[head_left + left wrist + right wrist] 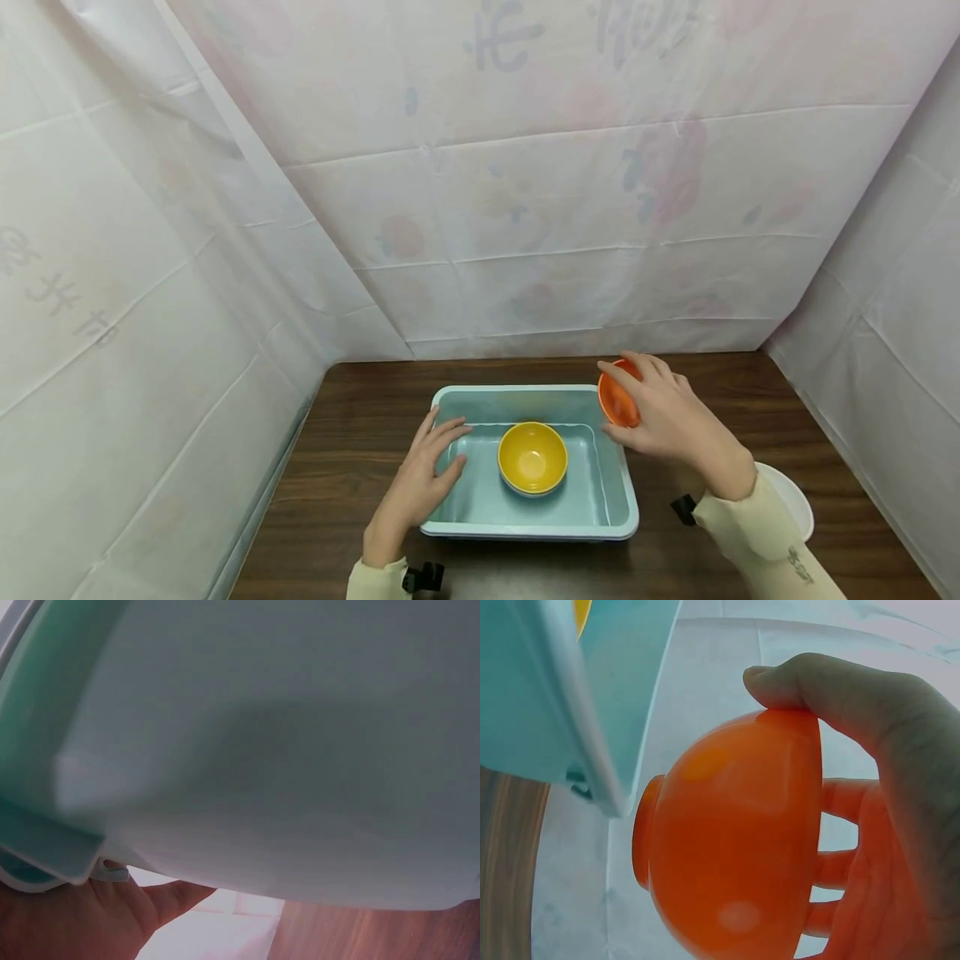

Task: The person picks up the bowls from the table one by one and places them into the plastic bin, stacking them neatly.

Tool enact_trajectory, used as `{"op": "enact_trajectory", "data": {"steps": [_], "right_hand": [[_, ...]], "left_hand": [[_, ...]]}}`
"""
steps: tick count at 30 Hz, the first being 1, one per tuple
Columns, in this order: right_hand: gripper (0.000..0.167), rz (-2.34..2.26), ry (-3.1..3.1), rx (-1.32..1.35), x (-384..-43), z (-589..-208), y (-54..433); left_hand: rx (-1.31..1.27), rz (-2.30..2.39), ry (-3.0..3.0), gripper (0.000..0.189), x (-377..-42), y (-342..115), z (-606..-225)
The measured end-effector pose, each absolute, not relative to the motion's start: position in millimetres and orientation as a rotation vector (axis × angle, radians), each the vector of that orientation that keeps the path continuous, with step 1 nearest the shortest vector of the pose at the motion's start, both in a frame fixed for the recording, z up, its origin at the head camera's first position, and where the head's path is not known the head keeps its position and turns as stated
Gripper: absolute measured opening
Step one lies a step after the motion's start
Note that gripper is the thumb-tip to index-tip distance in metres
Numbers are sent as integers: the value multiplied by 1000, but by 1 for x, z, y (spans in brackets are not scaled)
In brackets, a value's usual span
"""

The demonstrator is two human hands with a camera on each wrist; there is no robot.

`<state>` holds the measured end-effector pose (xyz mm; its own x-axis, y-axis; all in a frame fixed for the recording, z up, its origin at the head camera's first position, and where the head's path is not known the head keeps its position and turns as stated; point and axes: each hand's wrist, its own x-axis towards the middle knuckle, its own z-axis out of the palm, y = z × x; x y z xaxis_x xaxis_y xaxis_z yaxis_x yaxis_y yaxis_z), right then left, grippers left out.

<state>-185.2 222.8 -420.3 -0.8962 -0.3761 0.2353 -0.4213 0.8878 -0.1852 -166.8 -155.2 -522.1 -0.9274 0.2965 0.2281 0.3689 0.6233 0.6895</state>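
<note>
My right hand [663, 412] holds an orange bowl [735, 832] by its rim, thumb on one side and fingers on the other. The bowl is tipped on its side over the right edge of a light blue plastic basin [528, 530]. Inside the basin, near its middle, a yellow bowl [532, 458] stands upright, with a pale rim of something showing beneath it. Over the basin's left side, my left hand [420, 479] has its fingers spread and grasps nothing. The left wrist view is mostly filled by the basin's outer wall [300, 825].
A white round dish [787, 500] lies on the dark wooden table [360, 442] at the right, partly covered by my right forearm. Pale printed sheets [525, 208] hang behind the table and along both sides.
</note>
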Motion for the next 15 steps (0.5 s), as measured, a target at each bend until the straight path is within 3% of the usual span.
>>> {"op": "enact_trajectory", "data": {"steps": [15], "right_hand": [[84, 363, -2847, 756, -198, -428, 195]], "left_hand": [[-597, -1172, -2715, 41, -167, -156, -524]]}}
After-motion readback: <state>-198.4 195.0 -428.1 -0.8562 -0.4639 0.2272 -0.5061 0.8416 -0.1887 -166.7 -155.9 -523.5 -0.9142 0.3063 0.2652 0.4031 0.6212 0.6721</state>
